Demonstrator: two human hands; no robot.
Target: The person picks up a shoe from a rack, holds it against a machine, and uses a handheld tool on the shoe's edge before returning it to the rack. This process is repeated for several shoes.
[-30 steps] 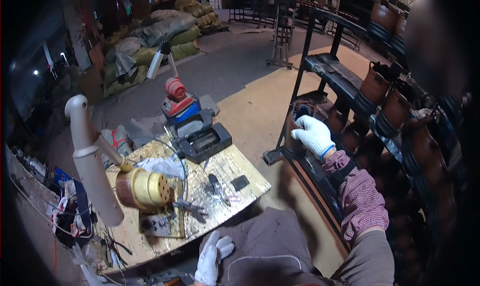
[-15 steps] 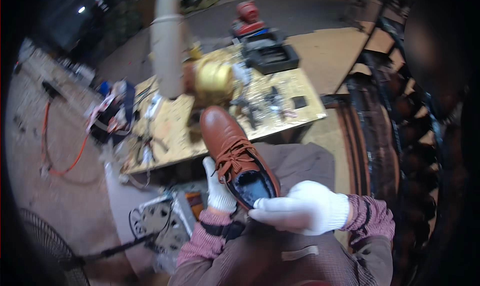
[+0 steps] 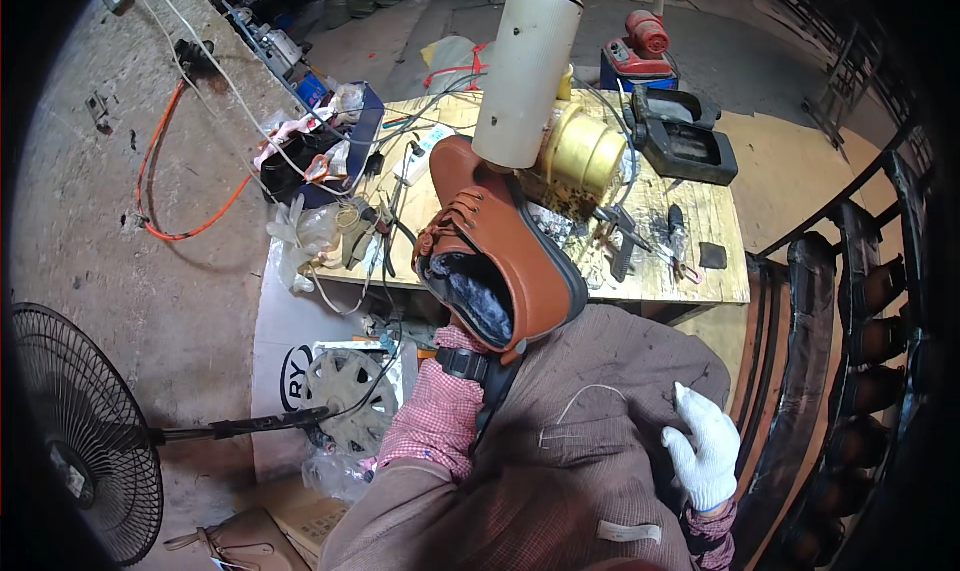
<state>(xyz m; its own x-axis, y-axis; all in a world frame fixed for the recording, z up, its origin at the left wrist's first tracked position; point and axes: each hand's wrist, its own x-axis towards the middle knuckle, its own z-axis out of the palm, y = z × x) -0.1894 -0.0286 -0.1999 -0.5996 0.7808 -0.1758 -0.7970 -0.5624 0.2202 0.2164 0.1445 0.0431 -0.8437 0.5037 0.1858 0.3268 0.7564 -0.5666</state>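
Farthest left, we see a black fan (image 3: 80,431), and above it an orange cord (image 3: 160,136) curving across the floor. Next come a grey disc with holes (image 3: 335,401), low down, and a dark blue box (image 3: 373,116) heaped with jumbled items at the left end of the wooden worktable (image 3: 725,211). Our left forearm, in a pink checked sleeve (image 3: 435,411), reaches up to the brown laced shoe (image 3: 520,251). The left hand itself is hidden behind that shoe, so we cannot tell how its fingers stand. The shoe is in front of the table's near edge, tilted, toe pointing away from us, its dark-lined opening turned our way. Its toe is near the lower end of a pale pipe (image 3: 525,81) (whether they touch, we cannot say). Just right of the pipe we find a brass-coloured cylinder (image 3: 583,156), then a black tray (image 3: 690,153). Below, beside our brown apron (image 3: 600,411), the white-gloved right hand (image 3: 705,451) has its fingers loosely spread and holds nothing. A dark rack (image 3: 800,361) stands farthest right.
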